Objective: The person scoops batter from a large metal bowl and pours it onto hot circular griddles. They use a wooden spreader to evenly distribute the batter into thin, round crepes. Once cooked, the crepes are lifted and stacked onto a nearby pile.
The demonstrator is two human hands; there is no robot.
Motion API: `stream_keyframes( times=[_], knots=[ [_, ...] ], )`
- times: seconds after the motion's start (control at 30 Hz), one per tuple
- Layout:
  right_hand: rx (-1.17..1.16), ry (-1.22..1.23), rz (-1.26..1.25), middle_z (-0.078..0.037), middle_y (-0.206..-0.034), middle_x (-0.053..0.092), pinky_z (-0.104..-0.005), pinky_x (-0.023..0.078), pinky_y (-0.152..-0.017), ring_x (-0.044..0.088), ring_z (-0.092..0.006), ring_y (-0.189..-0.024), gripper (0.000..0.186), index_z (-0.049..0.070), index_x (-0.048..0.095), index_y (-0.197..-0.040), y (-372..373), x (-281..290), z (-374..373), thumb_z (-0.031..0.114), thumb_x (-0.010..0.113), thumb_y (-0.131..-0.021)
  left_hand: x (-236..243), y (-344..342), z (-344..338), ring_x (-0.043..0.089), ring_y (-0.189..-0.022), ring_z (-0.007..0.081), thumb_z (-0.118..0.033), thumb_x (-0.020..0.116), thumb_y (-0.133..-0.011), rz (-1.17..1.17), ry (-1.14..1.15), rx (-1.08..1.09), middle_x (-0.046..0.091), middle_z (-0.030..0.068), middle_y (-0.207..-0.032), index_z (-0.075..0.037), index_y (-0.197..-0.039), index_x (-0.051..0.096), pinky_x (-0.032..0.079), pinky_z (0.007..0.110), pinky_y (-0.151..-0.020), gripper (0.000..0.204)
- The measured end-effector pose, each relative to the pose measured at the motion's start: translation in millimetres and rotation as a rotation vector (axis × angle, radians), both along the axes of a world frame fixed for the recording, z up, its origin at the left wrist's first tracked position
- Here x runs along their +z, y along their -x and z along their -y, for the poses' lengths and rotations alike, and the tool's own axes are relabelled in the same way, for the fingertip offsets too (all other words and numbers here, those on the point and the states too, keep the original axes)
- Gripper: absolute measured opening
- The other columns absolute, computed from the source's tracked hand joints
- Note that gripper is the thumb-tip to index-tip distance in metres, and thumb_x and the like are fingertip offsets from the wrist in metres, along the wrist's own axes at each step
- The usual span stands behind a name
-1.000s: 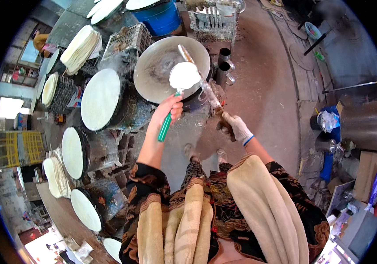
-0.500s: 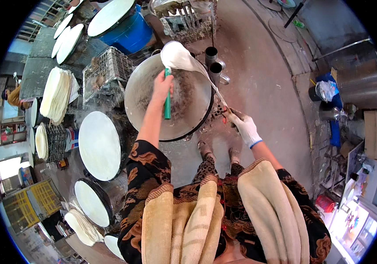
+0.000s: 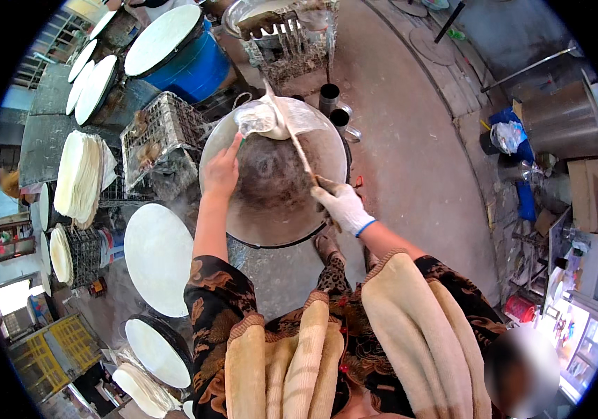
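Observation:
A large round griddle (image 3: 271, 202) lies in front of me, dark and worn in its middle. My left hand (image 3: 222, 170) is closed on a green-handled ladle (image 3: 243, 142) at the griddle's left side; most of the handle is hidden by the hand. White batter (image 3: 278, 124) lies spread toward the griddle's far edge, against the ladle's head. My right hand (image 3: 341, 207), in a white glove with darkened fingertips, grips a long thin spreader stick (image 3: 299, 150). The stick slants far-left across the griddle, and its far end is in the batter.
Round white sheets (image 3: 160, 260) lie at the left, along with stacks of pale flat sheets (image 3: 75, 174). A wire crate (image 3: 163, 136) and a blue drum (image 3: 198, 70) stand beyond the griddle's left side. Metal cups (image 3: 329, 98) stand at its far right.
The ladle with its batter has come down onto the griddle, its handle now mostly out of sight. My right hand and the stick have moved left over the griddle, and batter is spread there.

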State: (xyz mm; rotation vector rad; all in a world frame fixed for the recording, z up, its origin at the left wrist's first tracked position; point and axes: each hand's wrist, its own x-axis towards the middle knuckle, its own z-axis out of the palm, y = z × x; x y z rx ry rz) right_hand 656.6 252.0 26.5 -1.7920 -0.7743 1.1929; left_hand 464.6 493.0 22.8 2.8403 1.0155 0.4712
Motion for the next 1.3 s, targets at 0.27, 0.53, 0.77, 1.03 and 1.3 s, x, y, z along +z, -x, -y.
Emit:
stream_keyframes(
  times=[0.27, 0.53, 0.77, 1.03, 1.3],
  knots=[
    [0.076, -0.034, -0.134, -0.008, -0.082, 0.066, -0.0244, 0.047, -0.064, 0.059, -0.0081, -0.070, 0.053, 0.002, 0.057, -0.127, 29.6, -2.4, -25.7, 0.038, 0.059, -0.088, -13.3, 59.3, 0.6, 0.063, -0.075, 0.0352, -0.005, 0.063, -0.081, -0.048, 0.037, 0.275, 0.064, 0.0119, -0.089, -0.034, -0.144, 0.034, 0.050, 0.045, -0.066, 0.075],
    [-0.032, 0.085, 0.006, 0.002, -0.068, 0.058, -0.0216, 0.042, -0.048, 0.047, -0.0034, -0.052, 0.055, 0.003, 0.056, -0.129, -43.3, 25.0, 14.7, 0.037, 0.061, -0.086, -13.2, 80.4, 31.6, 0.062, -0.072, 0.0354, -0.005, 0.063, -0.080, 0.017, 0.065, 0.308, 0.061, 0.0131, -0.084, -0.030, -0.143, 0.037, 0.049, 0.046, -0.063, 0.074],
    [0.294, -0.051, 0.045, -0.015, -0.085, 0.069, -0.0314, 0.050, -0.070, 0.065, -0.0196, -0.077, 0.052, -0.001, 0.063, -0.116, 24.2, -8.4, -18.1, 0.042, 0.060, -0.086, -14.5, 81.3, 67.2, 0.060, -0.066, 0.0339, -0.002, 0.062, -0.076, 0.068, -0.006, 0.460, 0.060, 0.0120, -0.078, -0.027, -0.141, 0.042, 0.048, 0.043, -0.059, 0.072],
    [0.327, -0.032, 0.022, 0.005, -0.061, 0.051, -0.0202, 0.033, -0.040, 0.042, -0.0027, -0.045, 0.044, 0.008, 0.064, -0.121, -149.5, 8.9, -72.3, 0.036, 0.063, -0.086, -12.1, 101.4, 133.8, 0.061, -0.071, 0.0353, 0.000, 0.059, -0.079, 0.027, 0.071, 0.728, 0.064, 0.0147, -0.082, -0.028, -0.140, 0.044, 0.048, 0.043, -0.062, 0.069],
    [0.790, -0.068, 0.043, -0.019, -0.096, 0.067, -0.0298, 0.045, -0.086, 0.061, -0.0180, -0.088, 0.051, 0.002, 0.057, -0.125, -72.8, 4.3, -76.7, 0.035, 0.063, -0.086, -24.7, 61.7, 178.6, 0.059, -0.064, 0.0330, -0.002, 0.061, -0.077, 0.143, -0.076, 0.804, 0.059, 0.0113, -0.074, -0.021, -0.140, 0.045, 0.048, 0.044, -0.058, 0.068]
  ],
)
